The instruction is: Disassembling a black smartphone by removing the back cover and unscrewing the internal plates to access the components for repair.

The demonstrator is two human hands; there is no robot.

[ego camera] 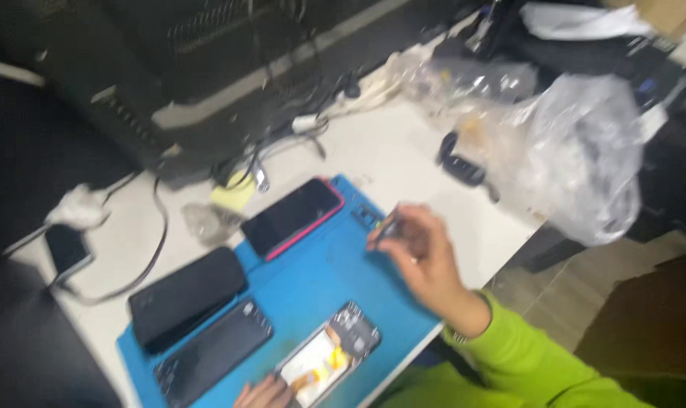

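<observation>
The view is blurred. An opened phone (329,353) with its insides showing lies on a blue work mat (343,279). Only the fingers of my left hand (263,394) show at the bottom edge, and they hold the phone's near end. My right hand (427,258), in a bright green sleeve, hovers over the mat's right part with its fingers pinched on a small thin tool (384,227). A small dark part (365,215) sits on the mat just left of the tool.
Also on the mat are a red-edged phone (294,215), a black phone (188,296) and another dark phone (214,351). Cables (157,242), a yellow note (233,195) and a clear plastic bag (585,155) lie on the white table, whose edge runs past my right hand.
</observation>
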